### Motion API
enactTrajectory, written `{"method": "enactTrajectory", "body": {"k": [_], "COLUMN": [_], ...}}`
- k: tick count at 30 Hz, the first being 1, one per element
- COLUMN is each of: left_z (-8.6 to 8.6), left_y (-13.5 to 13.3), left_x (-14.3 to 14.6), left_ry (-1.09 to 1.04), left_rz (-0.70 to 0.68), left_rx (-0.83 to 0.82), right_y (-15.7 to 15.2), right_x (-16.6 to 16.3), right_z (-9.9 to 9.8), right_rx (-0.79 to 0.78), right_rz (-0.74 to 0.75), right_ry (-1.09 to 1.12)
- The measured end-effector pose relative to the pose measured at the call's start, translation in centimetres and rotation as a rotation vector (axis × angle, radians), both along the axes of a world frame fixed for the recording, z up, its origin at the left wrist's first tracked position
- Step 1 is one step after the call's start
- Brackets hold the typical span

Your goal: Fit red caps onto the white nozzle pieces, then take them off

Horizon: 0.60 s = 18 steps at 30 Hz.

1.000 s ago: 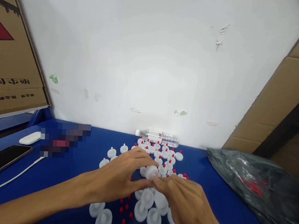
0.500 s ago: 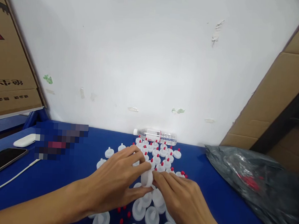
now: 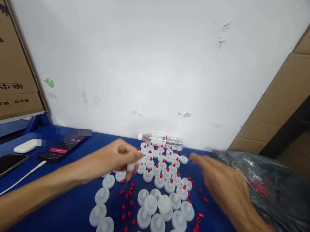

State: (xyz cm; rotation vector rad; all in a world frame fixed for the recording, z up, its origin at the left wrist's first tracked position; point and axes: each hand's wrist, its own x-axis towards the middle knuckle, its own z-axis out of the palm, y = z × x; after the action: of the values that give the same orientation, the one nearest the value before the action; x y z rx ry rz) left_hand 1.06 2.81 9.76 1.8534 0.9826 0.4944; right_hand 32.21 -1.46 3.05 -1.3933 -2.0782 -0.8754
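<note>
My left hand (image 3: 122,159) is closed on a white plastic nozzle cap (image 3: 131,167), partly hidden by the fingers and blurred. It hovers over the left edge of a cluster of white nozzle caps with red tips (image 3: 159,181), which stand upright. My right hand (image 3: 223,181) is smeared by motion, its fingers stretched out to the right of that cluster, with nothing visible in them. Nearer to me lie white nozzle caps without red tips (image 3: 157,226), some overlapping. Small red tips (image 3: 129,214) are scattered between these and a left-hand column of white caps (image 3: 98,214).
A clear water bottle (image 3: 173,143) lies against the wall behind the cluster. More red tips (image 3: 200,215) lie at right, beside a grey plastic bag (image 3: 236,166). Two phones (image 3: 63,150) (image 3: 3,168), a white cable (image 3: 14,188) and a white case (image 3: 25,145) are at left.
My hands, together on a white nozzle cap before, have parted. The left has moved up and left with a white cap; the right has swung up and right, away from it.
</note>
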Motion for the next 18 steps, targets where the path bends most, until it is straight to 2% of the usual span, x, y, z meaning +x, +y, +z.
{"method": "enactTrajectory", "body": {"k": [1, 3, 7, 10, 12, 18], "left_z": [0.4, 0.8, 0.0, -1.1, -1.7, -2.8], "left_y": [0.7, 1.9, 3.8, 5.1, 6.0, 7.9], "left_x": [-0.5, -1.3, -2.5, -3.2, -3.8, -5.0], "left_ry": [0.000, 0.017, 0.143, 0.342, 0.451, 0.534], "left_rz": [0.033, 0.092, 0.163, 0.288, 0.359, 0.390], "left_rx": [0.059, 0.177, 0.360, 0.597, 0.699, 0.650], "right_y": [0.5, 1.3, 2.1, 2.1, 2.0, 1.7], "right_x": [1.5, 3.5, 3.8, 2.9, 2.7, 3.1], "right_z": [-0.1, -0.3, -1.1, -1.5, -1.5, -1.1], "right_rx": [-0.037, -0.126, -0.363, -0.521, -0.588, -0.635], "right_rz": [-0.106, -0.181, -0.110, -0.050, -0.028, 0.029], "right_ry": [0.027, 0.061, 0.077, 0.089, 0.112, 0.175]}}
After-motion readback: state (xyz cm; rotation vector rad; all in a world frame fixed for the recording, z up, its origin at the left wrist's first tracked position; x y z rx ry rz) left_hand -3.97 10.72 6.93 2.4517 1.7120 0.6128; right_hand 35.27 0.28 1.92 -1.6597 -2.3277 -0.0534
